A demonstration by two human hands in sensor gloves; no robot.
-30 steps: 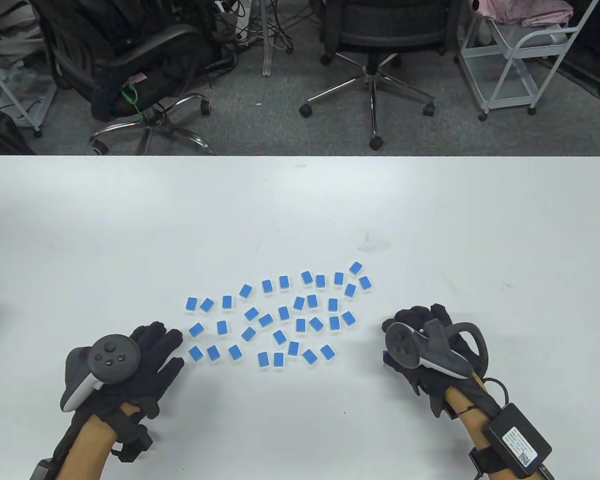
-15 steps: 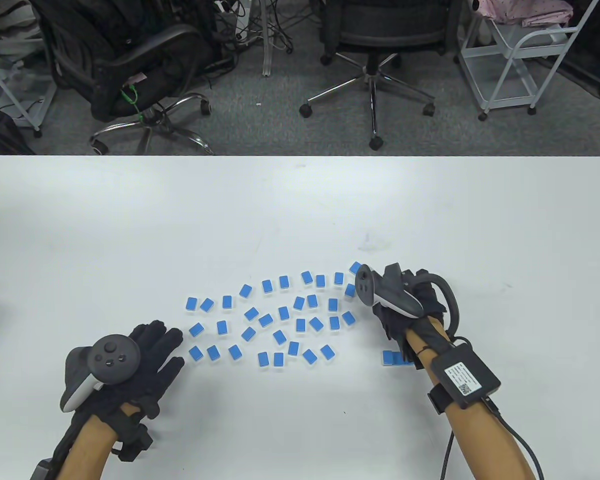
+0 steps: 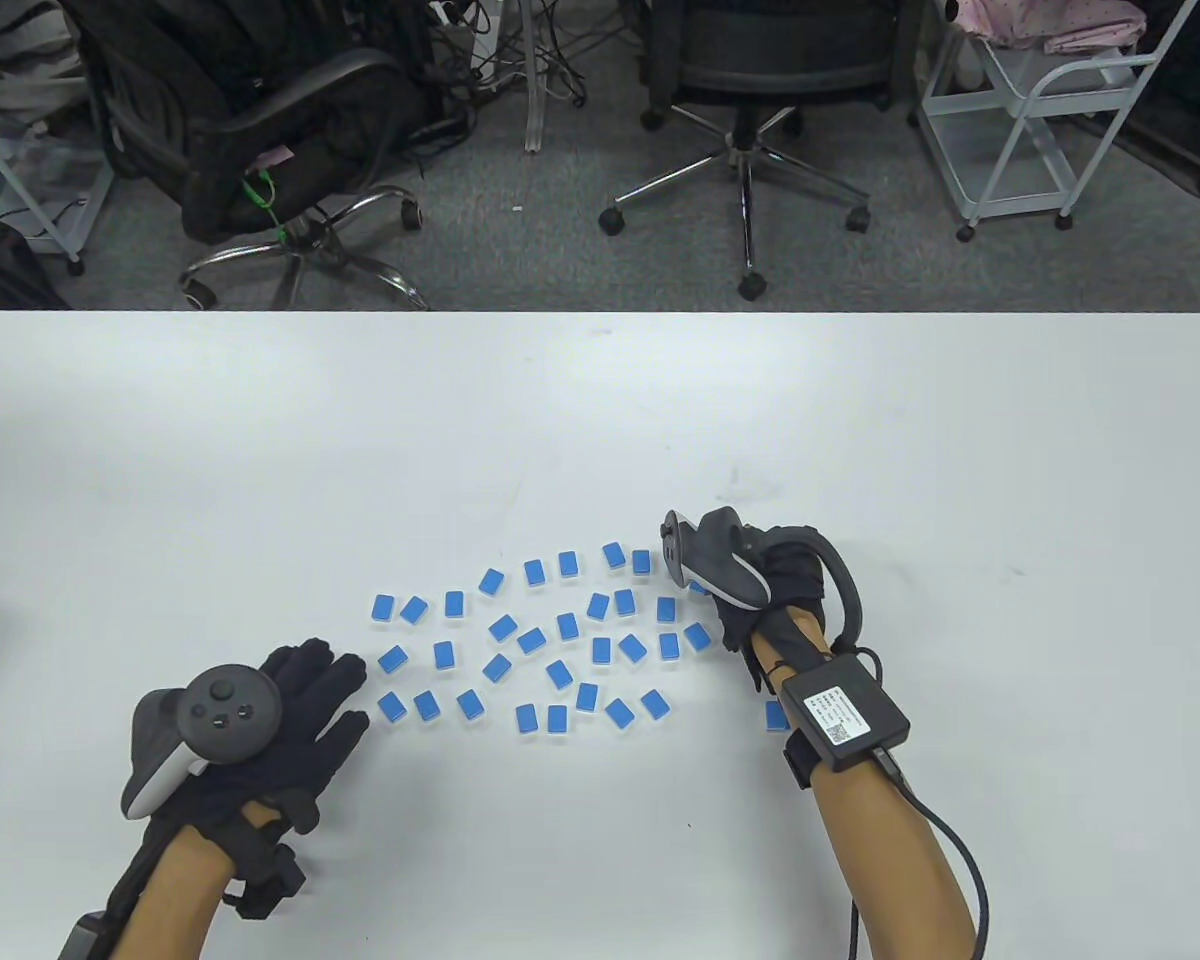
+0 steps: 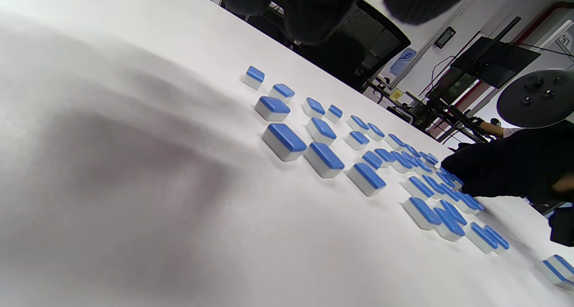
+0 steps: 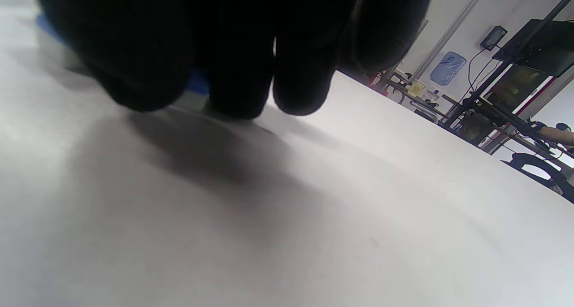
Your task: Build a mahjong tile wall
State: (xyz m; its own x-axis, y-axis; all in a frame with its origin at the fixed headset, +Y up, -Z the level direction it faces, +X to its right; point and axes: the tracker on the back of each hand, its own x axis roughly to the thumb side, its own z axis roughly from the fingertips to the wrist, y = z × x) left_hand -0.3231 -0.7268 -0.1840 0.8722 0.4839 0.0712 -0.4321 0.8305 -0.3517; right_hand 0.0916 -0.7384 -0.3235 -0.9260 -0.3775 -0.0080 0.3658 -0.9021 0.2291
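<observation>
Right hand (image 3: 770, 590) down over far-right edge of scattered blue-backed white mahjong tiles (image 3: 550, 640), grip unclear; left hand (image 3: 305, 700) flat, empty, bare white table (image 3: 600, 420) beyond.

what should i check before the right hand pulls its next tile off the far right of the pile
1. Right hand over the pile's far right corner: ok.
2. Fingers actually pinching a tile: cannot tell, the glove hides it in the right wrist view.
3. Loose tiles lying blue side up: ok.
4. Started row near the right forearm, clear of the pile: ok, though the arm partly hides it.
5. Left hand resting flat, out of the way: ok.
6. Table free for the wall: ok.
</observation>
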